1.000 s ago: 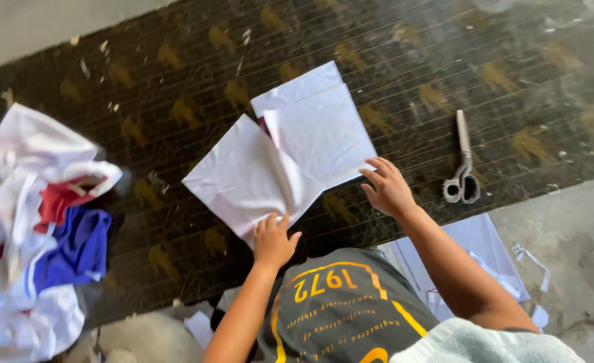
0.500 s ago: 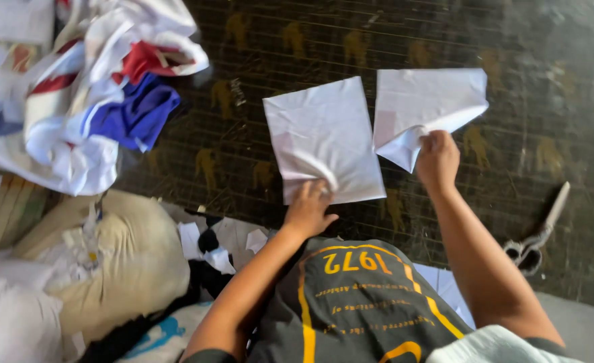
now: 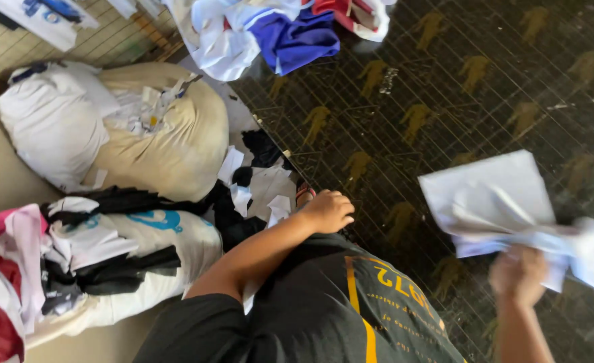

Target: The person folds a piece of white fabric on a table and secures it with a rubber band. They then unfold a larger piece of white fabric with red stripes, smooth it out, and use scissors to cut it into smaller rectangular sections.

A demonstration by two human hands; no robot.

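My right hand (image 3: 520,274) is blurred at the lower right and grips a bunch of white fabric pieces (image 3: 492,198), lifted a little above the dark patterned mat (image 3: 404,101). One flat white piece fans out to the upper left of the hand, and a crumpled end hangs to its right. My left hand (image 3: 327,212) rests by my knee at the mat's edge. Its fingers are curled and nothing shows in them. It lies next to loose black and white cloth scraps (image 3: 260,185).
A beige stuffed sack (image 3: 169,144) and a white one (image 3: 52,124) lie at the left. Below them is another white sack (image 3: 142,249) draped with black scraps. A heap of white, blue and red cloth (image 3: 277,33) sits at the mat's top edge.
The view has swung left. My right hand has gathered both white pieces and lifted them off the mat. My left hand has let go of its piece and drawn back to my knee.
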